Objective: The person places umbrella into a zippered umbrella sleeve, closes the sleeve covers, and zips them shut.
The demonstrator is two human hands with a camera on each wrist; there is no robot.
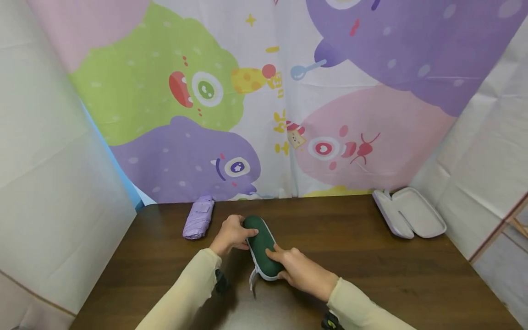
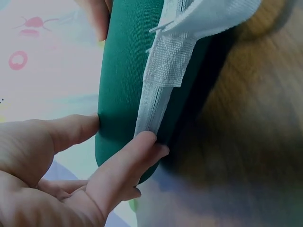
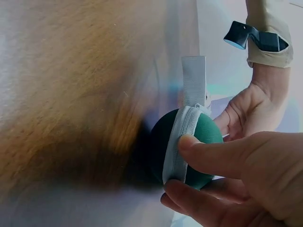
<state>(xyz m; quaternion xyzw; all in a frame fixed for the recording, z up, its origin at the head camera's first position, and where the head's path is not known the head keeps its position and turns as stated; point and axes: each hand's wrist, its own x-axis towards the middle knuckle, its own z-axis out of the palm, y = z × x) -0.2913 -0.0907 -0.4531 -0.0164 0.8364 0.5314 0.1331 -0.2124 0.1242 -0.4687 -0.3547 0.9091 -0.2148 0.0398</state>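
Note:
A dark green, rounded zip case, like a glasses case, is between both hands over the middle of the table. Its pale grey zipper runs along the side, and a grey strap hangs from the near end. My left hand grips the far end, thumb on top; in the left wrist view its fingertips lie against the zipper band. At the near end my right hand holds the case between thumb and fingers, its thumb by the zipper in the right wrist view. The zipper looks closed around the strap end.
On the brown wooden table, a folded lilac umbrella lies at the back left. A pale lavender case lies spread wide at the back right. Behind the table hangs a printed cartoon curtain.

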